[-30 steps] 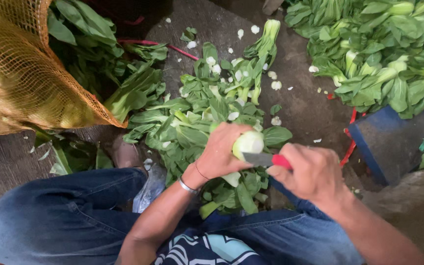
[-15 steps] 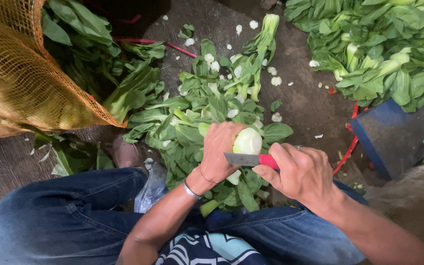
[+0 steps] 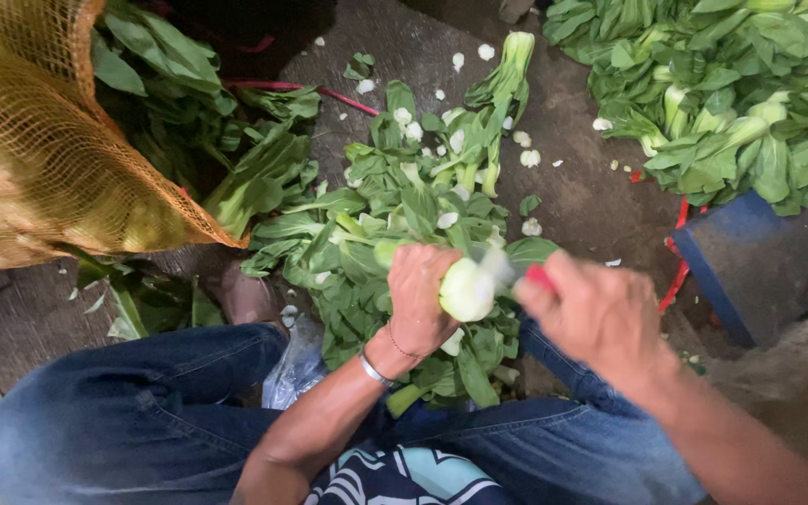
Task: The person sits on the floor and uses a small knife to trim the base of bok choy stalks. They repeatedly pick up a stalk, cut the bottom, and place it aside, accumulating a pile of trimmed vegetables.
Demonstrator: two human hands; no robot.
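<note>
My left hand (image 3: 420, 299) grips a bok choy (image 3: 466, 290) by its stalks, pale cut base turned toward my right hand. My right hand (image 3: 600, 313) holds a knife with a red handle (image 3: 541, 277); its blade is blurred against the base of the bok choy. Both hands hover over a pile of green leaves (image 3: 395, 224) on the ground between my knees. Small white trimmed pieces (image 3: 527, 157) lie scattered on the dark ground beyond.
An orange mesh sack (image 3: 39, 159) of pale round vegetables fills the upper left. A second heap of bok choy (image 3: 731, 93) lies at the upper right, above a blue box (image 3: 750, 262). My jeans-clad legs (image 3: 133, 411) frame the bottom.
My right hand has shifted right and up with the knife, now blurred in motion at the stalk's base. The left hand has kept its grip on the bok choy.
</note>
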